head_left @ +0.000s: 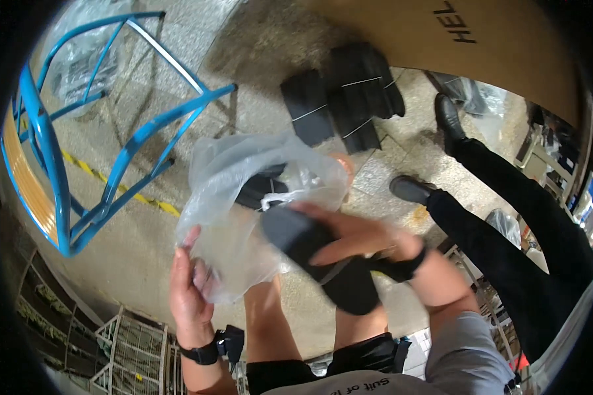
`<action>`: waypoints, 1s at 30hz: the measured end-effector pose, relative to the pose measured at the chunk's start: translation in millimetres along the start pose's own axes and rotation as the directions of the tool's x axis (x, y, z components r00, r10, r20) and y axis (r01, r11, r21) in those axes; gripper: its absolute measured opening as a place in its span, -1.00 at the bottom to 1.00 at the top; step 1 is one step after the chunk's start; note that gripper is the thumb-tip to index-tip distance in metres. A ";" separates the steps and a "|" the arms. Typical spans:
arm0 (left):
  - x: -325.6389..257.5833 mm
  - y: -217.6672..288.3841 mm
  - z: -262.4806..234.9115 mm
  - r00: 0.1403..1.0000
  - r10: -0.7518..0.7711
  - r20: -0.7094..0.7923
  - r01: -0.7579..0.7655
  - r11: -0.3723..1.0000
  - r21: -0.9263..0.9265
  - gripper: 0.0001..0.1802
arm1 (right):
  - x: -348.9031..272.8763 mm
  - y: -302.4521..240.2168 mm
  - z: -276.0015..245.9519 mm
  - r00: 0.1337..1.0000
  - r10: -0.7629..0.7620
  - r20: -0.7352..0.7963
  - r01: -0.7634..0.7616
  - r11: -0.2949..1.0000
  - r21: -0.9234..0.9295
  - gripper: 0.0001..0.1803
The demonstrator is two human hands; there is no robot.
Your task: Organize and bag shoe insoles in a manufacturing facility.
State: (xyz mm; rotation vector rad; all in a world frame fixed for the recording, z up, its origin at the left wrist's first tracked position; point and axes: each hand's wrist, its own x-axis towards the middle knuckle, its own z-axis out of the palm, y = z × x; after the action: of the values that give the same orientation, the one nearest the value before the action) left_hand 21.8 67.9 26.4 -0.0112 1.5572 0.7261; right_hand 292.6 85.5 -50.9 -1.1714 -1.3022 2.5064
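Observation:
My right hand (359, 240) is closed round a dark, shoe-sole-shaped bundle (349, 283), slightly blurred, with a thin pale band round its middle. The bundle is tilted over my knees, its upper end at the mouth of a clear plastic bag (224, 155). My left hand (190, 283) grips the bag's near left edge between thumb and fingers. Inside the bag lie black pieces (263, 187) with a bit of white tie; the rest of its contents is partly hidden by the plastic.
Black bundles tied with white string (359, 85) lie on the floor ahead. An overturned blue metal chair (122, 151) is at the left. A large cardboard box (468, 39) stands far right. Another person's black-trousered legs (501, 224) reach in from the right. A wire crate (135, 349) sits lower left.

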 end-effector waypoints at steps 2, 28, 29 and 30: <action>-5.1 4.8 0.6 0.998 0.006 -0.066 -0.004 1.000 0.030 -0.44 | 35.9 -16.7 27.9 0.994 0.102 -0.041 -0.108 0.981 -0.161 -0.09; 9.6 13.6 26.8 0.990 0.017 -0.143 -0.016 1.000 0.012 -0.47 | -45.7 -0.5 -94.5 0.940 0.245 -0.236 -0.150 0.922 0.356 0.02; 9.2 14.7 28.5 0.991 0.027 -0.132 -0.024 0.999 0.026 -0.48 | -44.6 14.5 -81.3 1.000 -0.008 0.019 0.004 0.981 0.195 0.10; 11.2 14.0 30.3 0.993 0.026 -0.115 -0.024 0.999 0.026 -0.49 | -44.5 17.6 -56.1 0.993 0.095 0.069 -0.112 0.943 0.313 0.09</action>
State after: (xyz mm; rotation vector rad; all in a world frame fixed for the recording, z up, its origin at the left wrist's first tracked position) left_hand 41.3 97.2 24.2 -0.0161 1.6794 0.7370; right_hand 365.6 94.1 -56.7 -1.1306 -0.8196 2.7054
